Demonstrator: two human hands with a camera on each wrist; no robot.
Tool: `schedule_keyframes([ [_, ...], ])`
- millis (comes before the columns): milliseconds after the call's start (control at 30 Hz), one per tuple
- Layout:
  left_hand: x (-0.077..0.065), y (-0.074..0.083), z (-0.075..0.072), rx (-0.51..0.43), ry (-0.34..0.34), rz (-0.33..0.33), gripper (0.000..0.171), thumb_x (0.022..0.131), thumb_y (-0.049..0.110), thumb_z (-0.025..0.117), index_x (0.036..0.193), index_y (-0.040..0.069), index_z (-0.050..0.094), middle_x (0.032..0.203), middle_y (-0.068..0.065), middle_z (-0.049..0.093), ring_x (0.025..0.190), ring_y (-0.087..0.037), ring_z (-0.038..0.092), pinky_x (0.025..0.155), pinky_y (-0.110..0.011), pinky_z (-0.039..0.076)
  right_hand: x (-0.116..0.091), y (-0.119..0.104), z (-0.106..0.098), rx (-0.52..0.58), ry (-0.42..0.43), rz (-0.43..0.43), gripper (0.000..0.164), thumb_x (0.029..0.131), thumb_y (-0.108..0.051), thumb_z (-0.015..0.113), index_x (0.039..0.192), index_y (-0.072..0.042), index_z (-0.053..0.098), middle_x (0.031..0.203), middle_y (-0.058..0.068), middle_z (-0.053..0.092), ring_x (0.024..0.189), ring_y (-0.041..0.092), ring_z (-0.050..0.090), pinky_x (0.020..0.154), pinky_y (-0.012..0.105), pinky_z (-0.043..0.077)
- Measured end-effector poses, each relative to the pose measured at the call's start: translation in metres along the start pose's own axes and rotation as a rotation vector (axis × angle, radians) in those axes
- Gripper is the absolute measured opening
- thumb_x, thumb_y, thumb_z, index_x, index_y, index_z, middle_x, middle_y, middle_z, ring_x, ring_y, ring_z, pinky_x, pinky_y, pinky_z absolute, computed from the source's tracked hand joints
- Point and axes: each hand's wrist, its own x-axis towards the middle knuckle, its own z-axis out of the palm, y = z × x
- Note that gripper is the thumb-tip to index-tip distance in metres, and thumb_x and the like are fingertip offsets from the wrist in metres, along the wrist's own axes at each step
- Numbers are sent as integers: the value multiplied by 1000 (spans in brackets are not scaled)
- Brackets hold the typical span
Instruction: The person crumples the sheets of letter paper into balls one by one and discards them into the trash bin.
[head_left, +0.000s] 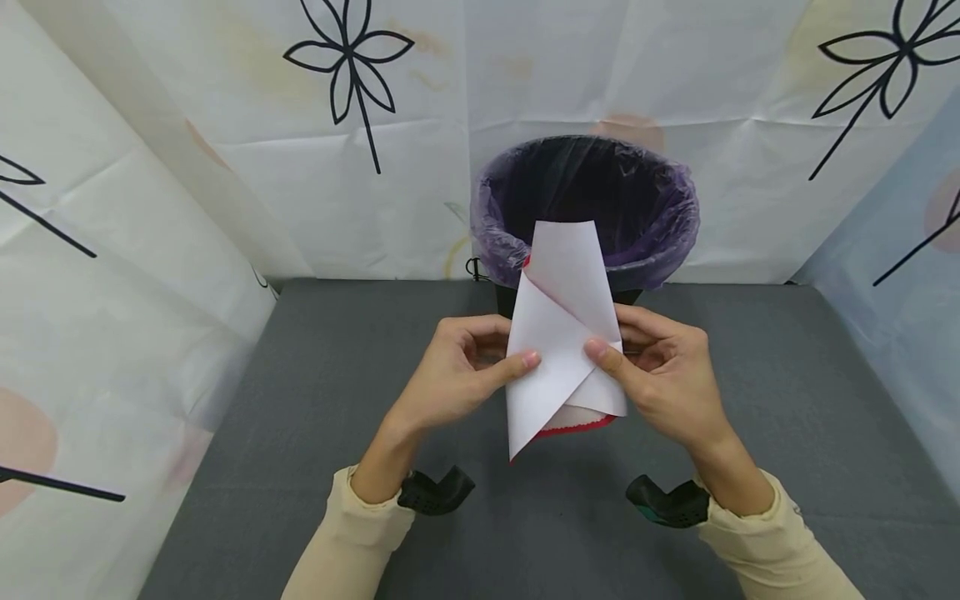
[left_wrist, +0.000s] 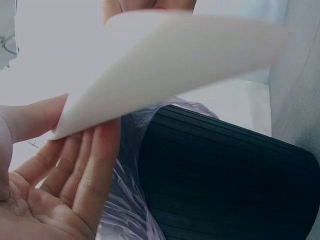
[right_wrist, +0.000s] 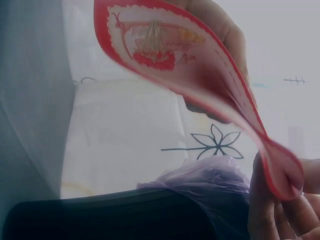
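A white-backed card (head_left: 547,350) with a red border is bent and folded over itself, held up in front of the bin. My left hand (head_left: 461,375) pinches its left side, thumb on the white face and fingers behind. On the right side my right hand (head_left: 671,375) grips it likewise, its thumb lying over the overlapping flap. The right wrist view shows the card's printed side (right_wrist: 165,45), with a red edge and a flower picture, curling to a narrow roll between my right hand's fingers (right_wrist: 262,210). In the left wrist view only the plain white back (left_wrist: 165,60) shows.
Behind the card stands a dark ribbed bin (left_wrist: 225,175) lined with a purple plastic bag (head_left: 667,258). It is at the back of the grey table (head_left: 337,350), against white cloth walls (head_left: 225,192) with black flower drawings.
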Motion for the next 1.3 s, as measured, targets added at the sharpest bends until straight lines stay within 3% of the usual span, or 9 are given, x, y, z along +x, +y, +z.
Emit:
schedule_keyframes([
  [200,0,-2,0,-27,36,28,14,87,-9,73,101,-12,72,91,-19,74,75,-29,74,69,-41,62,0,2,-8,99,-119,24,45,86,21,65,130,12,61,112,16,74,89,23,74,72,29,60],
  [300,-1,-3,-1,-66,68,49,16,86,-11,72,102,-15,71,94,-23,73,77,-30,75,69,-42,62,0,6,-18,247,-254,-9,54,89,21,60,141,15,47,123,19,69,103,27,71,80,32,60],
  [467,-2,-4,-4,-165,97,56,20,86,-11,71,103,-19,68,97,-25,72,80,-26,75,73,-43,62,2,22,-31,588,-522,-110,68,92,20,55,151,20,21,145,28,49,129,37,56,97,40,54],
  [567,-1,-6,-4,-211,92,54,21,85,-11,71,103,-21,67,97,-26,71,80,-24,75,75,-43,61,3,31,-32,700,-599,-129,74,93,17,58,153,18,14,151,29,42,135,39,49,101,42,51],
  [667,-1,-7,-3,-202,89,68,21,85,-11,71,102,-21,67,97,-28,71,80,-24,75,74,-44,62,3,36,-31,704,-576,-123,79,93,10,66,153,17,16,153,27,40,134,38,51,99,40,52],
  [867,0,-6,1,-117,108,117,17,83,-12,72,99,-17,71,93,-27,72,76,-26,75,69,-40,62,4,34,-19,657,-443,-91,84,85,-3,81,150,15,31,147,22,48,118,32,61,88,36,58],
  [1033,-1,-5,5,-67,127,133,16,82,-14,73,98,-16,72,91,-24,73,72,-25,74,66,-36,61,1,28,-7,535,-295,-87,71,82,-5,84,139,17,48,130,20,59,102,24,65,82,30,59],
  [1300,-2,-6,7,-82,137,128,19,82,-14,73,101,-17,72,93,-25,73,73,-24,73,66,-37,62,-2,20,1,372,-132,-33,52,85,-6,83,127,15,60,116,14,66,95,20,67,78,30,60],
])
